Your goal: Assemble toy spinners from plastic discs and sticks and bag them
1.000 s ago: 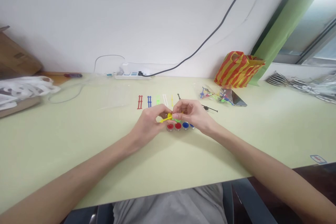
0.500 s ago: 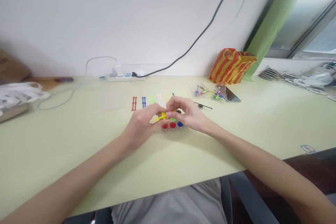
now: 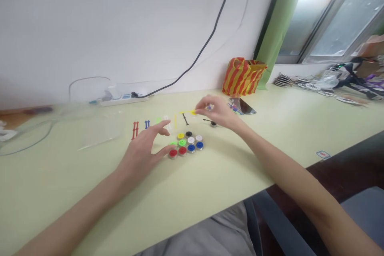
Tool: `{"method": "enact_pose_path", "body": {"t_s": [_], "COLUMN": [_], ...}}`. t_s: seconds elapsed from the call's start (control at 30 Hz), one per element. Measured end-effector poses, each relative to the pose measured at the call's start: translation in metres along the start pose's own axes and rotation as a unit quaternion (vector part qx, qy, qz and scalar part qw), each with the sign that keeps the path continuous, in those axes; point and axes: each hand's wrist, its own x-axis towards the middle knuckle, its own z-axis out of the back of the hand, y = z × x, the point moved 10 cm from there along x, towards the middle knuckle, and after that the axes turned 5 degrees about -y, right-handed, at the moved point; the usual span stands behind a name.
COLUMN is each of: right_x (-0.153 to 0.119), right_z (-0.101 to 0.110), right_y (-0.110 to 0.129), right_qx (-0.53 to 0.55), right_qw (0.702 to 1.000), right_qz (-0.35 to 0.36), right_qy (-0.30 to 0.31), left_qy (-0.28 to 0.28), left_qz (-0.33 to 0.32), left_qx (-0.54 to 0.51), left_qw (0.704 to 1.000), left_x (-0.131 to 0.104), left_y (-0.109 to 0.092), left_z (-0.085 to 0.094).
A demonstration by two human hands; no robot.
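My right hand [image 3: 218,111] pinches a yellow arrow spinner [image 3: 193,112] by its round base, its thin arrow pointing left. Fingers and thumb spread, my left hand [image 3: 143,145] hovers by a cluster of small round bases with clear rims. The cluster has red bases [image 3: 182,151], blue bases [image 3: 191,148], green bases [image 3: 181,143], white bases [image 3: 191,140], a yellow base [image 3: 180,136] and a black base [image 3: 189,134]. Behind it lie red arrows [image 3: 135,130], blue arrows [image 3: 147,124], white arrows [image 3: 167,122], a yellow arrow [image 3: 175,121] and a black arrow [image 3: 185,119].
A black arrow spinner [image 3: 213,124] stands below my right hand. Farther back are a dark tablet-like device [image 3: 247,107] and a striped bag [image 3: 243,76]. A power strip [image 3: 124,100] lies along the wall, and a clear plastic sheet [image 3: 100,130] at left.
My hands have parted. The right hand has carried the yellow spinner away from the cluster to the back; the left has let go and opened. The view has turned right.
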Motion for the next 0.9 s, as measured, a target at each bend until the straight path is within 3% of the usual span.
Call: {"method": "enact_pose_path", "body": {"t_s": [0.07, 0.13, 0.23, 0.63, 0.9], "right_x": [0.004, 0.001, -0.010, -0.021, -0.021], "right_z": [0.020, 0.025, 0.022, 0.009, 0.017], "right_y": [-0.041, -0.079, -0.109, -0.109, -0.087], "right_qx": [-0.092, -0.150, -0.207, -0.245, -0.291], "right_qw": [0.994, 0.977, 0.946, 0.917, 0.914], "right_qz": [-0.055, -0.122, -0.180, -0.200, -0.187], "right_qy": [0.017, 0.087, 0.173, 0.243, 0.212], "left_qy": [0.022, 0.031, 0.028, 0.038, 0.035], "left_qz": [0.005, 0.006, 0.008, -0.005, -0.007], "left_qx": [0.008, 0.014, 0.020, 0.022, 0.019], "left_qw": [1.000, 0.999, 0.999, 0.999, 0.999], "left_x": [0.000, 0.000, 0.001, 0.000, 0.000], "left_y": [0.003, 0.006, 0.010, 0.007, 0.006], "left_z": [-0.004, -0.005, -0.004, -0.003, -0.003]}}
